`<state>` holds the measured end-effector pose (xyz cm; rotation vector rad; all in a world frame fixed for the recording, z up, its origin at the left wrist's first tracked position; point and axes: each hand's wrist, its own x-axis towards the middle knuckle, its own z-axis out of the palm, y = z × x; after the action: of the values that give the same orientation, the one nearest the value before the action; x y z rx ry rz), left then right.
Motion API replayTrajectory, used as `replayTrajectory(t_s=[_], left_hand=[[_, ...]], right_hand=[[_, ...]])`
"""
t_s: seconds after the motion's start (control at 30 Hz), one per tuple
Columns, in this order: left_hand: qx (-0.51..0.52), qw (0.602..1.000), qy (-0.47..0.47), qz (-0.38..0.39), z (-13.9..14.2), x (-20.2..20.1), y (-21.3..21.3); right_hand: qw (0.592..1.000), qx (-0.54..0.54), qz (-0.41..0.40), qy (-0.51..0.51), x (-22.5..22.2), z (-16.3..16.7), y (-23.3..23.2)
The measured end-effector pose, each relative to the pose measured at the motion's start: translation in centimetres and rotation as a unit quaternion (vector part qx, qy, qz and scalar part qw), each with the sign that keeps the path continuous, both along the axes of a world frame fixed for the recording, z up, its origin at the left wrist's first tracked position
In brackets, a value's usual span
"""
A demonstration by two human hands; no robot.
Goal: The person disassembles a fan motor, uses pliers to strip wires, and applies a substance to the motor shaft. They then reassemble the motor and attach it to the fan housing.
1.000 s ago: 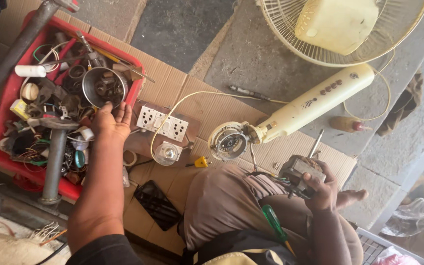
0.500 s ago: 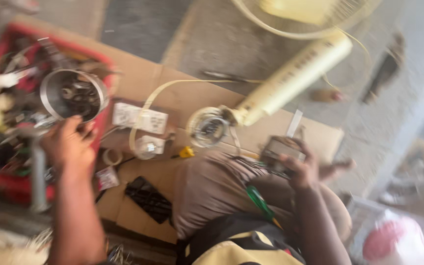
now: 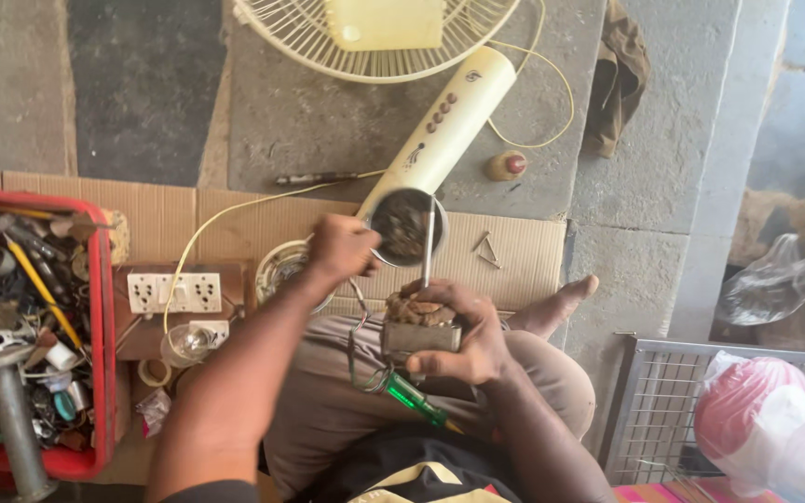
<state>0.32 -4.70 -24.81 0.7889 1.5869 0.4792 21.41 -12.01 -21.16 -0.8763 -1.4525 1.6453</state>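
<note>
Your left hand grips the rim of a small metal bowl of dark parts, just above your right hand, whose grip is clenched on a small motor block over your lap. A thin metal rod rises between them. Beyond the bowl lies the cream fan column; left of it, a socket strip and red crate on cardboard.

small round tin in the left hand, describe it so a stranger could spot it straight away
Start at the long cream fan column lying across the floor. At its lower end, the left hand holds the small round tin. Unlike anything around it, it's an open metal cup full of dark small parts.
</note>
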Motion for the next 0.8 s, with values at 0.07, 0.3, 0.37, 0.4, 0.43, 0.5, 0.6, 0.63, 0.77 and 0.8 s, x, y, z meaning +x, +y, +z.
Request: replayTrajectory(t_s=[0.07, 0.3, 0.37, 0.4, 0.43, 0.5, 0.6, 0.63, 0.77, 0.8], left_hand=[[0.066, 0.991, 0.069, -0.093, -0.7, 2.5, 0.6], [0.056, 0.922, 0.257, -0.285, -3.1, 7.0, 1.4], [0.058, 0.909, 0.283, -0.301, -4.0, 7.2, 1.1], [0.051, 0.902, 0.292, -0.315, -4.4, 7.3, 0.9], [0.045, 0.895, 0.300, -0.328, -4.7, 7.3, 0.8], [0.016, 0.906, 0.283, -0.314, -4.8, 6.9, 0.7], [0.011, 0.958, 0.207, -0.197, -3.4, 5.2, 0.1], [0.043, 0.973, 0.182, -0.135, -2.8, 4.3, -0.4], [0.066, 0.977, -0.057, 0.196, 1.9, -0.2, -5.6], [-0.011, 0.978, -0.128, 0.166, 2.7, -0.6, -7.5]], right_hand=[[1.000, 0.023, -0.012, -0.013, 0.2, -0.2, 0.2], [0.995, -0.095, -0.031, 0.029, 1.7, -1.5, 0.3], [0.989, -0.129, -0.046, 0.048, 2.0, -1.7, 0.3], [0.988, -0.139, -0.051, 0.051, 2.1, -1.8, 0.3], [0.986, -0.149, -0.056, 0.054, 2.2, -1.9, 0.3], [0.985, -0.155, -0.061, 0.051, 2.3, -2.2, 0.4], [0.985, -0.150, -0.070, 0.042, 2.2, -2.9, 0.6], [0.983, -0.159, -0.080, 0.040, 2.1, -3.1, 0.6], [0.979, -0.154, -0.132, -0.025, 2.2, -4.2, 0.7], [0.982, -0.135, -0.129, -0.033, 2.3, -4.5, 0.6]])
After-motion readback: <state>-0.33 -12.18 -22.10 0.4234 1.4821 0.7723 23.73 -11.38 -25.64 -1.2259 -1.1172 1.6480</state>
